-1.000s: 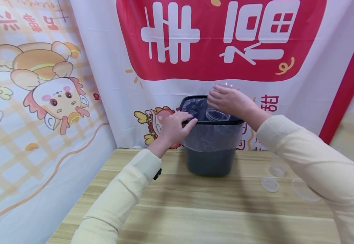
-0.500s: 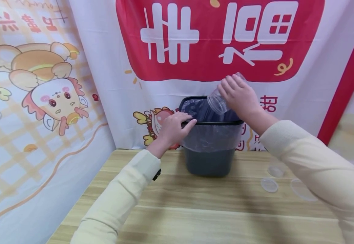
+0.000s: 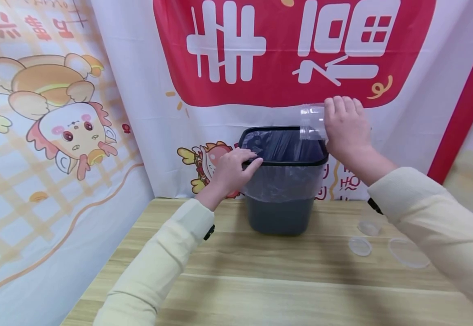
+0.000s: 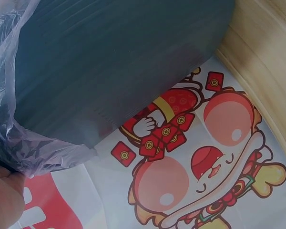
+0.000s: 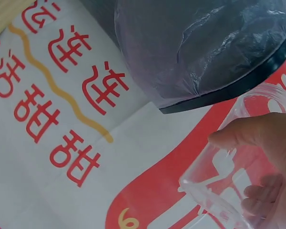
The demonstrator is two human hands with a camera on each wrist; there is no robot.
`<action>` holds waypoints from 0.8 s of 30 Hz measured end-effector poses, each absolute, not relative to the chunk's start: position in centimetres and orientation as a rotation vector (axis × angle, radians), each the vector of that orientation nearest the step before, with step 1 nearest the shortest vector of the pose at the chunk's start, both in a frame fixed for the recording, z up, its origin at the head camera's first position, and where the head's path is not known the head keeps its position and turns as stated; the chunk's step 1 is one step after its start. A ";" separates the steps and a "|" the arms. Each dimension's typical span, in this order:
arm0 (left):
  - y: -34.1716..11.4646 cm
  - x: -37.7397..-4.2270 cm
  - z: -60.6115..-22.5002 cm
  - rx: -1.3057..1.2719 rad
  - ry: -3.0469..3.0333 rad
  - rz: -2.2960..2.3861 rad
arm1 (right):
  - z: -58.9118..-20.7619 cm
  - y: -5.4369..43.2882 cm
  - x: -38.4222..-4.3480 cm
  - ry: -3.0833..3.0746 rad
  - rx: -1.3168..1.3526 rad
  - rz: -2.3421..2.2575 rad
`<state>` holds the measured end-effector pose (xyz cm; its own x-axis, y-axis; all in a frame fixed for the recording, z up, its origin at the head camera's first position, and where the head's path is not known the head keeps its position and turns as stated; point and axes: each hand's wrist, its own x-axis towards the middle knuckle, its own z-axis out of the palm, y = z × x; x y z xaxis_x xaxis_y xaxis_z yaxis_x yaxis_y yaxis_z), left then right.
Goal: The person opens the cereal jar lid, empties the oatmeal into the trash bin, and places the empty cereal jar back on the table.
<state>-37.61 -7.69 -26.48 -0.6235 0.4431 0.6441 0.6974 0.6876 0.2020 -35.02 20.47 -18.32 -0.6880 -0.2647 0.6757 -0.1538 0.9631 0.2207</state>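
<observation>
A dark grey trash can [image 3: 279, 215] lined with a clear plastic bag [image 3: 285, 183] stands on the table against the back cloth. My left hand [image 3: 233, 172] holds its black rim at the near left corner, thumb along the edge. Over the can's right side, my right hand [image 3: 347, 131] grips a clear plastic jar [image 3: 312, 121] lying on its side, the mouth facing left. In the right wrist view the jar [image 5: 209, 179] looks see-through, with thumb and fingers around it. Most of my left hand [image 4: 5, 200] is cut off in the left wrist view.
On the right of the wooden table [image 3: 260, 290] lie a small round clear lid [image 3: 360, 246] and a larger one [image 3: 408, 252]. Behind them is another clear container [image 3: 370, 227], partly hidden by my right sleeve. Printed cloth [image 3: 130, 90] hangs at the back and left.
My right hand has lifted the jar from its mouth-down position in the can's opening and moved right, turning it onto its side. My left hand has stayed on the rim.
</observation>
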 end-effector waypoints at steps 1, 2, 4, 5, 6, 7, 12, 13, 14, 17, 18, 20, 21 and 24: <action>-7.7 -37.6 -26.5 -0.873 -2.334 -0.594 | -18.4 20.7 -34.9 -2.350 0.280 -0.118; -7.7 -37.6 -26.5 -0.873 -2.335 -0.593 | -18.5 20.9 -34.8 -2.353 0.273 -0.060; -7.7 -37.6 -26.5 -0.872 -2.336 -0.593 | -18.7 21.4 -34.6 -2.356 0.257 0.071; -7.7 -37.6 -26.5 -0.872 -2.336 -0.594 | -18.8 21.6 -34.4 -2.354 0.249 0.125; -7.7 -37.7 -26.5 -0.873 -2.335 -0.593 | -19.0 21.9 -34.3 -2.351 0.244 0.171; -7.7 -37.7 -26.5 -0.873 -2.333 -0.591 | -19.1 22.2 -34.1 -2.358 0.232 0.217; -7.6 -37.7 -26.5 -0.880 -2.321 -0.587 | -19.8 23.6 -32.9 -2.414 0.196 0.456; -7.6 -37.6 -26.4 -0.881 -2.321 -0.588 | -20.0 23.8 -32.7 -2.424 0.192 0.511; -7.6 -37.6 -26.4 -0.882 -2.322 -0.589 | -20.2 24.1 -32.4 -2.430 0.190 0.556; -7.6 -37.6 -26.4 -0.880 -2.331 -0.589 | -20.9 24.8 -31.5 -2.442 0.178 0.670; -7.6 -37.5 -26.4 -0.878 -2.334 -0.589 | -21.2 25.0 -31.3 -2.446 0.173 0.703; -7.6 -37.5 -26.4 -0.875 -2.340 -0.594 | -21.9 25.4 -30.8 -2.454 0.167 0.753; -7.6 -37.5 -26.4 -0.871 -2.342 -0.594 | -22.3 25.6 -30.5 -2.454 0.165 0.784; -7.6 -37.5 -26.3 -0.866 -2.345 -0.595 | -23.6 26.0 -30.0 -2.459 0.166 0.857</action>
